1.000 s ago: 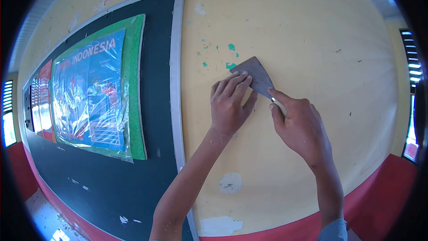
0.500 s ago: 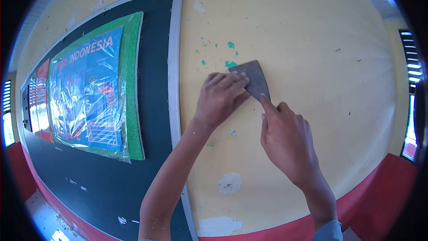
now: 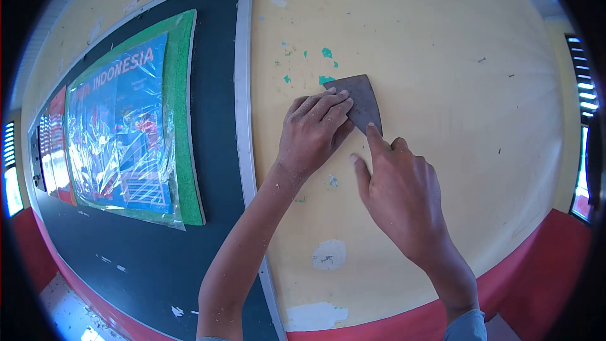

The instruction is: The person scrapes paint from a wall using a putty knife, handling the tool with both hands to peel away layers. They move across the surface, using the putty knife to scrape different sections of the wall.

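Left window (image 3: 12, 189): bright, beyond the left end of the dark board (image 3: 158, 259).
Orange sheet (image 3: 59, 151): on the dark board, towards its left end.
Blue poster (image 3: 117, 126): on the dark board, under crinkled clear plastic, with INDONESIA lettered across its top.
Green backing (image 3: 184, 88): on the dark board, behind the blue poster, showing as a strip along the poster's right side.
Pale frame (image 3: 244, 88): along the dark board's right edge.
Left hand (image 3: 312, 136): right of the dark board, fingertips laid on the left part of the scraper's blade; I cannot tell whether the thumb pinches it from below.
Green paint patch (image 3: 326, 80): right of the dark board, just at the blade's upper left corner, with smaller green flecks above it.
Scraper (image 3: 358, 101): right of the dark board, up against the cream wall (image 3: 442, 132), its blade tilted with the broad edge upward.
Right hand (image 3: 404, 196): farther right of the dark board, closed on the scraper and hiding its handle, index finger stretched along the blade, thumb standing out to the side.
Nail (image 3: 481, 60): in the wall, well to the right of the dark board.
Right window (image 3: 584, 88): slatted, farthest from the dark board.
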`<state>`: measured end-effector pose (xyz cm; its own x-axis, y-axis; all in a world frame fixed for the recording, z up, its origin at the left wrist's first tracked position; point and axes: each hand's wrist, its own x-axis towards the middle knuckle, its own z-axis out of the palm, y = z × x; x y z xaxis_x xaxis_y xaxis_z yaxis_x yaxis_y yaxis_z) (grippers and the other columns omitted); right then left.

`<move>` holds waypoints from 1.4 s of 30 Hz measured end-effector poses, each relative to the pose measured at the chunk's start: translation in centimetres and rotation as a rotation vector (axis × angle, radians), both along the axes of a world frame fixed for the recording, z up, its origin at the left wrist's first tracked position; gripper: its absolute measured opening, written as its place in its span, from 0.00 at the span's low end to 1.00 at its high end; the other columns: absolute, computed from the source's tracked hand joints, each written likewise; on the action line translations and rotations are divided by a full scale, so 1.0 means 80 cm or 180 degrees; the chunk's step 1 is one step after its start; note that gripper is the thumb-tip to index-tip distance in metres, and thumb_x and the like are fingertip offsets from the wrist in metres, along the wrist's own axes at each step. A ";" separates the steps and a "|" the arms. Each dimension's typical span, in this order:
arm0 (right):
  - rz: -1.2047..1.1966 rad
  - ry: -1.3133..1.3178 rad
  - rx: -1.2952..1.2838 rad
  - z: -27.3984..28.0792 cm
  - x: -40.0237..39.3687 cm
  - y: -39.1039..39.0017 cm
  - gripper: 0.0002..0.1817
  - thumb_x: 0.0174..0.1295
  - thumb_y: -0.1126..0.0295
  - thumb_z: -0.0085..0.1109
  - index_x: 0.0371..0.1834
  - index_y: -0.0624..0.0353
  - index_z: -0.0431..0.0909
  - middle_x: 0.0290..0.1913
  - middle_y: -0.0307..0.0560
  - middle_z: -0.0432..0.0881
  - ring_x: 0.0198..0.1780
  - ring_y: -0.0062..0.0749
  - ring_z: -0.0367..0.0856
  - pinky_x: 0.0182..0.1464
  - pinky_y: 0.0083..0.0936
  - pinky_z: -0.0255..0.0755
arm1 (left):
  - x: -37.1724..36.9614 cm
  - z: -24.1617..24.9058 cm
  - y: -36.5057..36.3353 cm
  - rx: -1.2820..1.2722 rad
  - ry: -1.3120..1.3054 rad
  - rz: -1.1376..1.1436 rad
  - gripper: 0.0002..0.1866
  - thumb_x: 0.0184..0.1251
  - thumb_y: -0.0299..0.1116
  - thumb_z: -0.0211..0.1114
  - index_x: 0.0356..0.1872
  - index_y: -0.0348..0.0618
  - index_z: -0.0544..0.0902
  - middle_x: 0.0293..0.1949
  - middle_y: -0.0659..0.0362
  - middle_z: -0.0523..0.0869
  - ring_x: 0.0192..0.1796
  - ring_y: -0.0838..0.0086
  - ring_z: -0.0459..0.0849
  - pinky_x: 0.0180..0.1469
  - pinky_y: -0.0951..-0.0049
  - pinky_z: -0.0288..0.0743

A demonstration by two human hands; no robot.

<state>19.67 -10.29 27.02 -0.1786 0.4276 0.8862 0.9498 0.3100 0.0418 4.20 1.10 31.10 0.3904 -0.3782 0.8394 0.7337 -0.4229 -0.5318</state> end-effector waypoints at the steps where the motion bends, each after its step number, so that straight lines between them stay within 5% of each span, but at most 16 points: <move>1: -0.0008 -0.0020 0.0056 0.002 0.001 0.002 0.26 0.59 0.77 0.59 0.63 0.72 0.71 0.34 0.59 0.81 0.28 0.43 0.86 0.26 0.29 0.79 | 0.000 0.001 0.000 -0.0018 0.0013 -0.0006 0.20 0.50 0.27 0.74 0.47 0.45 0.83 0.51 0.60 0.86 0.55 0.64 0.85 0.56 0.62 0.76; 28: 0.0127 0.0057 -0.0014 0.003 0.009 0.009 0.27 0.58 0.78 0.56 0.64 0.70 0.71 0.35 0.61 0.80 0.30 0.48 0.86 0.31 0.35 0.80 | 0.003 -0.004 0.001 -0.0084 -0.0003 -0.0046 0.19 0.49 0.26 0.74 0.46 0.46 0.84 0.50 0.61 0.86 0.57 0.64 0.83 0.56 0.62 0.75; 31: 0.0192 0.0045 0.0213 0.007 0.005 0.025 0.27 0.58 0.78 0.56 0.64 0.70 0.70 0.35 0.61 0.80 0.30 0.48 0.86 0.32 0.35 0.81 | 0.006 0.009 0.002 0.0053 -0.0469 -0.0033 0.19 0.49 0.26 0.74 0.46 0.46 0.85 0.51 0.61 0.86 0.57 0.64 0.83 0.56 0.62 0.74; 42: -0.0019 -0.0022 0.0033 0.010 0.005 -0.001 0.24 0.59 0.79 0.55 0.61 0.70 0.74 0.34 0.60 0.81 0.30 0.47 0.86 0.31 0.35 0.80 | 0.001 -0.001 0.008 -0.0112 -0.0202 -0.0129 0.21 0.54 0.34 0.74 0.50 0.44 0.83 0.56 0.58 0.84 0.60 0.63 0.81 0.60 0.59 0.71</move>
<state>20.09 -10.36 27.82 -0.1823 0.4195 0.8893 0.9513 0.3040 0.0516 4.29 1.70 31.06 0.3209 -0.3625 0.8750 0.7475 -0.4704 -0.4690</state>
